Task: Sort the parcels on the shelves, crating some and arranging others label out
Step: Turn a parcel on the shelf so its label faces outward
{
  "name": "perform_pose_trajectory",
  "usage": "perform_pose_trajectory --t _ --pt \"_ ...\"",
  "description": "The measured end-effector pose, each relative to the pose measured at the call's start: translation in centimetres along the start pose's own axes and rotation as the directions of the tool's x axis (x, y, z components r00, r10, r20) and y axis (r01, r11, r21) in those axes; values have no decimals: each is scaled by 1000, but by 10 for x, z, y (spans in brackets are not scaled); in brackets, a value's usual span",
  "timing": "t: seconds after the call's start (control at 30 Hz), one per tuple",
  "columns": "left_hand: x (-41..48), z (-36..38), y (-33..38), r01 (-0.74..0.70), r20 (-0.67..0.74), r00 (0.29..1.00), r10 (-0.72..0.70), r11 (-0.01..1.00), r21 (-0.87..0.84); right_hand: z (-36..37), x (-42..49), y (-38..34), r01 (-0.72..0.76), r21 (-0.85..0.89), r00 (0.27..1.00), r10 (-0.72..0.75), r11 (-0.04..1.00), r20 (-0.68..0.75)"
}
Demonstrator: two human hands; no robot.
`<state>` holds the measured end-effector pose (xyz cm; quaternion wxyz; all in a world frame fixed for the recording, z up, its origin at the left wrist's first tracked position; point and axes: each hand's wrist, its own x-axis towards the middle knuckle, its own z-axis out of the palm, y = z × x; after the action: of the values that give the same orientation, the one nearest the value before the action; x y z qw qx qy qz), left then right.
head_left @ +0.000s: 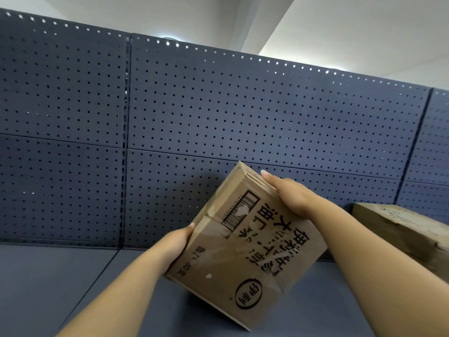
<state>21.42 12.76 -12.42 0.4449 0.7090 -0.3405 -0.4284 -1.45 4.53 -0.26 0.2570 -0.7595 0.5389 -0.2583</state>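
Forearms: two bare forearms reach up from the bottom edge of the view, the left from lower left, the right from lower right.
Left hand (178,242): pressed flat against the lower left side of the cardboard box; its fingers (190,228) curl onto that side, closed against the cardboard.
Right hand (290,194): laid over the upper right edge of the box, fingers extended along the top edge and wrapped onto it, so the box is clamped between both hands.
Cardboard box (245,244): brown parcel held tilted, one corner pointing up toward the back panel and the bottom corner low over the shelf; whether that corner touches the shelf I cannot tell.
Box face: the broad printed side is turned to the camera, with black Chinese characters running sideways, a barcode near the upper end, a round stamp-like mark near the lower end, and clear tape across the middle.
Shelf (60,283): dark blue-grey deck under the box, with a seam running diagonally at left.
Second box (398,229): another brown carton lies on the shelf to the right, partly behind the right forearm, apart from the held box.
Pegboard back panel (218,105): dark perforated metal rising behind the shelf, divided by slotted uprights.
Ceiling (340,25): pale, visible above the panel's top edge.
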Motion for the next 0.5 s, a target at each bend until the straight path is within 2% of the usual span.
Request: perform_pose_trajectory --t 0.1,0.27,0.5 --pt "5 0 7 -57 -51 997 58 998 28 -2 3 6 -46 67 999 45 997 22" --pt "1 -11 28 -167 -189 961 202 969 184 -8 -11 -2 -155 246 976 109 957 189" --pt "-17 -38 51 -216 -303 871 386 856 470 9 -6 12 -311 292 926 219 905 308"
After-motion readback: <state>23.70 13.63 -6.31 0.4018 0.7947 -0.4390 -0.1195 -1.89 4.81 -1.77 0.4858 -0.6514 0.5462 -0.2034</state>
